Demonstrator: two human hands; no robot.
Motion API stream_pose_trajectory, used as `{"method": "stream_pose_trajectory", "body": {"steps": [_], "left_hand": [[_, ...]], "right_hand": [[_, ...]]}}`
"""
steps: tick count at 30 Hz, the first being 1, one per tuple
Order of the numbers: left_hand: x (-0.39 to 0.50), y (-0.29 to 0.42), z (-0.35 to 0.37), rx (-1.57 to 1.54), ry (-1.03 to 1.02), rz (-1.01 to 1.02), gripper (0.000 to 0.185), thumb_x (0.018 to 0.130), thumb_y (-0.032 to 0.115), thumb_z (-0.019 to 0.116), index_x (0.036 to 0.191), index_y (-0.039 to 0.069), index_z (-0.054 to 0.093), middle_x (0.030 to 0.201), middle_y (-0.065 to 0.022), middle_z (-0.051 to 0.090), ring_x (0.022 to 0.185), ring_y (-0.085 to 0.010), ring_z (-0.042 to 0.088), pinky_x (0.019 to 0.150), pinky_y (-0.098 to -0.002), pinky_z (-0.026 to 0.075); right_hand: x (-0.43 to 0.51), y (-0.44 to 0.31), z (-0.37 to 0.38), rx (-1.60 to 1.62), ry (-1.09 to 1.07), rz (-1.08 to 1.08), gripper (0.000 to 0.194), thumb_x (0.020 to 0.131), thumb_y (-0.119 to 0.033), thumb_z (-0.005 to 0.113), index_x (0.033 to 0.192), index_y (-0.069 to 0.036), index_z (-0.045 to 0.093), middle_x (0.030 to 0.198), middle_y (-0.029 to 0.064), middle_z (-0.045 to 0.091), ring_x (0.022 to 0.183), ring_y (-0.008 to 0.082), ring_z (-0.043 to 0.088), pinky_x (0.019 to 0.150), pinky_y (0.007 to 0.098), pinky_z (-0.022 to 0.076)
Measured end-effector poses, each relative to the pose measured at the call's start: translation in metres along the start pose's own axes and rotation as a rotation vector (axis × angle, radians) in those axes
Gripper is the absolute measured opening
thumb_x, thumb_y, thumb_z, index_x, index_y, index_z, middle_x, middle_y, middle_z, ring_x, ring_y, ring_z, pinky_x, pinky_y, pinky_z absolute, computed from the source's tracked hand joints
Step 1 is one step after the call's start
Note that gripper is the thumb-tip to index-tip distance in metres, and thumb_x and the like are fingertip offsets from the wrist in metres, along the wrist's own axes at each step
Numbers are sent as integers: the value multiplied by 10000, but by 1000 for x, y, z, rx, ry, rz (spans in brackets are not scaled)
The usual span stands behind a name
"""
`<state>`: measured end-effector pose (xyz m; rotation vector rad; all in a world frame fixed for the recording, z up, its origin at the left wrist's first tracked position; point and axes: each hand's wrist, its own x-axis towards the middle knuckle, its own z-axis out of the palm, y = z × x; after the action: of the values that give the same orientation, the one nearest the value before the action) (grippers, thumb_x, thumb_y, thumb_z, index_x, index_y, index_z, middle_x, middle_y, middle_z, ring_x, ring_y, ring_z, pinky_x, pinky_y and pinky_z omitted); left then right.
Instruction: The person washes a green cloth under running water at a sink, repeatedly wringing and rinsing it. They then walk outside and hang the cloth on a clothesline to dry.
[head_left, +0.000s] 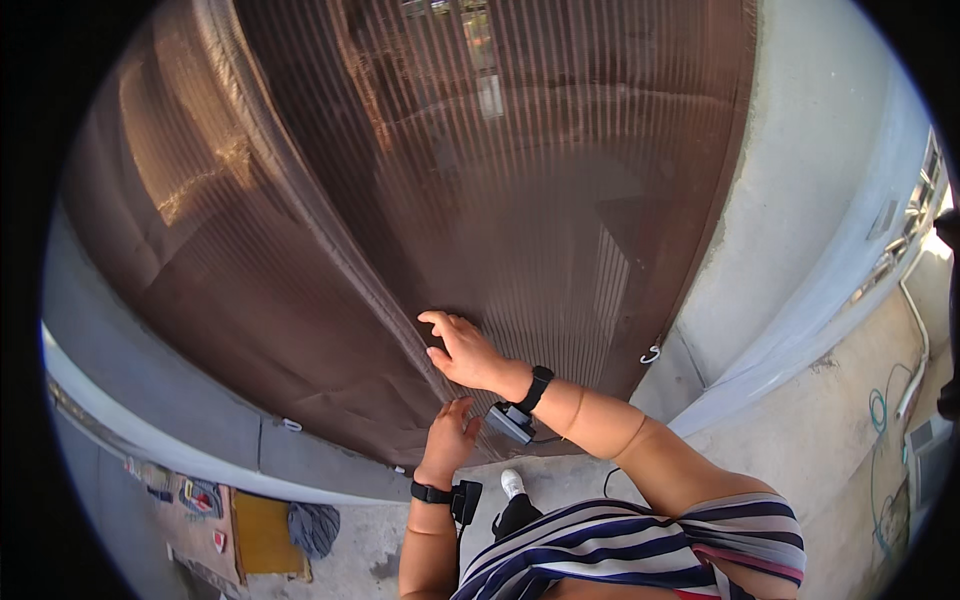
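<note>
A large brown mesh screen curtain (555, 225) hangs before me, with a thick seam where its panels meet (352, 277) running down it. My right hand (469, 351) is beside this seam, thumb and forefinger apart, with nothing seen between them. Lower down, my left hand (445, 441) is at the foot of the seam, its fingers loosely bent and the thumb apart; whether it touches the mesh is unclear. Each wrist wears a black strap with a small device; the right one (511, 422) hangs under the wrist.
White hooks are at the curtain's right edge (650, 354) and lower left edge (291, 425). A pale wall (802, 187) flanks it at right. At lower left lie a yellow board (268, 532) and a dark striped cloth (315, 529). A green hose (877, 411) is at far right.
</note>
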<state>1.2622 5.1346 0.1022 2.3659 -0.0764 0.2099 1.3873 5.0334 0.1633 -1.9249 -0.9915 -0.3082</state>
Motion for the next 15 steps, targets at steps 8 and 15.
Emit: {"method": "stream_pose_trajectory", "body": {"steps": [8, 15], "left_hand": [[189, -71, -17, -51, -216, 449, 316, 855, 164, 649, 984, -124, 641, 988, -303, 633, 916, -421, 627, 830, -417, 508], [260, -106, 19, 94, -520, 207, 309, 863, 238, 623, 1034, -20, 618, 1080, -220, 568, 951, -347, 587, 835, -370, 480]], "right_hand": [[116, 95, -56, -296, 197, 354, 904, 812, -245, 661, 1484, -50, 90, 1328, 249, 304, 1224, 389, 341, 1000, 477, 314], [142, 140, -146, -280, 336, 593, 958, 879, -237, 599, 1452, 11, -128, 1489, 295, 12, 1367, 453, 114, 1098, 526, 187]]}}
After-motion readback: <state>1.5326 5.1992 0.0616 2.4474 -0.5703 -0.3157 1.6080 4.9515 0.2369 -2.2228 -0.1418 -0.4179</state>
